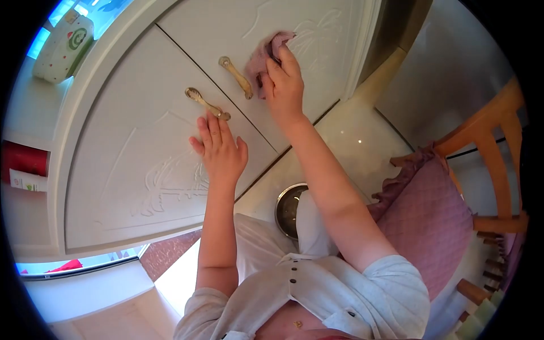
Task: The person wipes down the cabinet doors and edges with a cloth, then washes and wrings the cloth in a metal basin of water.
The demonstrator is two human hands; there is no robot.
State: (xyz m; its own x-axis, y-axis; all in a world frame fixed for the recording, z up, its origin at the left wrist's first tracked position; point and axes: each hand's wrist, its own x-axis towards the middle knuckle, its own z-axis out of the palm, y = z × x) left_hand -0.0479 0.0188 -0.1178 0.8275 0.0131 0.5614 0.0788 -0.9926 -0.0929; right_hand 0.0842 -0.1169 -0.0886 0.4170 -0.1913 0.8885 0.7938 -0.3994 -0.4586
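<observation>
A pinkish cloth (262, 63) is bunched under my right hand (285, 85), which presses it against the white cabinet door (334, 73) beside a gold handle (237, 77). My left hand (220, 150) lies flat with fingers stretched out on the other white door (119, 153). Its fingertips reach the lower end of that door's gold handle (207, 104); whether they touch it I cannot tell. Both doors carry raised moulded patterns and are closed, with a dark seam between them.
A metal bowl (289, 211) sits on the glossy tiled floor (345, 139) by my knees. To the right is a wooden chair (493, 170) with a pink quilted cushion (430, 221). A patterned white container (65, 48) and a white tube (27, 181) are on the left.
</observation>
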